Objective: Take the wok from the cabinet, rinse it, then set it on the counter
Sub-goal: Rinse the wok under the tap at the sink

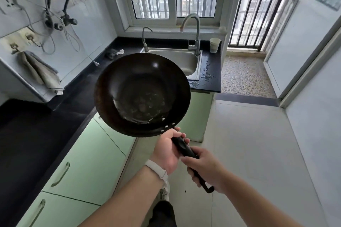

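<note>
Above the floor beside the dark surface [60, 116], the wok [142, 94] hangs level, short of the sink [177, 61]. Left hand [168, 151] and right hand [205, 169] each clench its handle [184, 148]. The pooled water inside could likely slosh out if it tilts.

Wok [142, 94] held above counter [36, 134] edge, sink [184, 61] behind it.
</note>
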Available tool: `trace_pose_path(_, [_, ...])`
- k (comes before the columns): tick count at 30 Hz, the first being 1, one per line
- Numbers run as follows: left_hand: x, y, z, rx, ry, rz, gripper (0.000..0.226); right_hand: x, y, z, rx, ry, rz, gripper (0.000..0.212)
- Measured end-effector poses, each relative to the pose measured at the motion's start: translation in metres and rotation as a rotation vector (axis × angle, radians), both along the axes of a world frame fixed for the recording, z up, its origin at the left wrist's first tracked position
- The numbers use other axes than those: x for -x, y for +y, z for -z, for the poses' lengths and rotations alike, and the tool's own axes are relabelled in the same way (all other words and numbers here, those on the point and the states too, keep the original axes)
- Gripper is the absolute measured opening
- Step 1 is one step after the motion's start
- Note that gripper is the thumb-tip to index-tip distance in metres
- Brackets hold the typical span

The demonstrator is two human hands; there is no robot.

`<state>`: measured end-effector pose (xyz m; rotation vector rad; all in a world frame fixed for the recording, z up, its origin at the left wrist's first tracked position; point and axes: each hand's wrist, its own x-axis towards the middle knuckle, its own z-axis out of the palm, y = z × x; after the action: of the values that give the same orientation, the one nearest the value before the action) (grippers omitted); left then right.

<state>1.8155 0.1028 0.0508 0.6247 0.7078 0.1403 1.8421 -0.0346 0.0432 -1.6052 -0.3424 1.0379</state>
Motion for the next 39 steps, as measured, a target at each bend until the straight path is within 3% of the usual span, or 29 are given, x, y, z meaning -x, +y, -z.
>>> trace_pose_path(10, [-0.146, 0.115, 0.021, 0.105, 0.028, 0.069, 0.016, -0.132, 0.118, 0.001, 0.108, -0.022, 0.086, 0.02])
trace_pose_path(22, [-0.256, 0.219, 0.031, -0.014, 0.0, 0.228, 0.019, -0.236, 0.216, 0.004, 0.122, -0.007, 0.19, 0.009])
trace_pose_path(28, [-0.293, 0.237, 0.037, 0.002, -0.044, 0.254, 0.02, -0.292, 0.227, 0.009, 0.094, 0.076, 0.067, 0.02])
trace_pose_path(35, [-0.359, 0.257, 0.053, -0.092, -0.022, 0.215, 0.021, -0.384, 0.249, 0.023, 0.067, 0.377, -0.093, 0.035])
trace_pose_path(39, [-0.398, 0.27, 0.06, -0.128, 0.0, 0.206, 0.02, -0.422, 0.267, 0.032, 0.1, 0.331, -0.094, 0.035])
